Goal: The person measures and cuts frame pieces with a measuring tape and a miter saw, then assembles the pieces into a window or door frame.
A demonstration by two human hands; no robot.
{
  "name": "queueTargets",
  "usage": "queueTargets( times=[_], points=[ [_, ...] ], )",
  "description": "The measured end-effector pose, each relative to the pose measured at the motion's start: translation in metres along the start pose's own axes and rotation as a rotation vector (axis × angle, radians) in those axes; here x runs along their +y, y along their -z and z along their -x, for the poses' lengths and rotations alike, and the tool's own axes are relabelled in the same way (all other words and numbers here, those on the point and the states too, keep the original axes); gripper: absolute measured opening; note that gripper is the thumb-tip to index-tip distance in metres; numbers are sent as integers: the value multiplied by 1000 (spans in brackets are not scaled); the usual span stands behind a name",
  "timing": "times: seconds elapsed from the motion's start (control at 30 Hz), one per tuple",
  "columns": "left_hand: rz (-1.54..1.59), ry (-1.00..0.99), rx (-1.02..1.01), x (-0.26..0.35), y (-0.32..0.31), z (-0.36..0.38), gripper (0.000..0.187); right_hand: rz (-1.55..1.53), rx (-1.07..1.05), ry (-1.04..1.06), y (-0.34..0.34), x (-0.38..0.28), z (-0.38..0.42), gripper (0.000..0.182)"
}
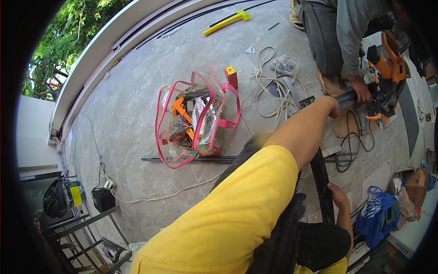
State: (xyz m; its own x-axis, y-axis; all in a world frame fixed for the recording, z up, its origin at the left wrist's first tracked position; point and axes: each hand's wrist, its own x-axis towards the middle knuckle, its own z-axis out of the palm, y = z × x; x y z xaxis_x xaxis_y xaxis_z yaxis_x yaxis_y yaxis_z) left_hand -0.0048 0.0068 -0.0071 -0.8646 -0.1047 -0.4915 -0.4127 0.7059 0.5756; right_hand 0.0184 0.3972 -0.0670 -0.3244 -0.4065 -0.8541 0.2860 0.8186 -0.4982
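Note:
My left hand [332,107] reaches far forward, its fingers curled over a grey metal profile [349,98] beside the orange chop saw [385,64]. Most of those fingers are hidden behind the back of the hand. Closer to me, my right hand [338,196] grips the side of a long black metal bar [323,189], which passes beneath my left forearm. Across from me a kneeling person in a grey top has a hand [362,90] on the profile near the saw.
A clear bag with pink trim [159,132], full of tools, stands on the tiled floor. White cable [260,68] loops near the saw, and black cable [351,148] lies below it. There is a yellow hammer-shaped tool [228,23] at the back and a blue bag [378,212] on the right.

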Motion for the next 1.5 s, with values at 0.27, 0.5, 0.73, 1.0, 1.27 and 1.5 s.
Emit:
queueTargets(
  times=[0.27,0.5,0.73,1.0,1.27,1.5],
  points=[
    [-3,3,3,0,-1,2,37,4,4,28,2,6,-4,44],
    [-6,6,1,-2,-4,-5,37,-11,-17,30,0,2,-1,43],
    [-5,3,-9,1,1,6,38,-20,-19,28,-1,-1,1,44],
    [4,-1,4,1,-1,0,38,23,-4,2,0,-1,1,46],
    [25,25,-18,0,-2,-4,38,18,-26,25,0,-1,1,46],
    [12,17,-35,1,-2,-5,37,40,-19,56,3,4,-2,46]
  ],
)
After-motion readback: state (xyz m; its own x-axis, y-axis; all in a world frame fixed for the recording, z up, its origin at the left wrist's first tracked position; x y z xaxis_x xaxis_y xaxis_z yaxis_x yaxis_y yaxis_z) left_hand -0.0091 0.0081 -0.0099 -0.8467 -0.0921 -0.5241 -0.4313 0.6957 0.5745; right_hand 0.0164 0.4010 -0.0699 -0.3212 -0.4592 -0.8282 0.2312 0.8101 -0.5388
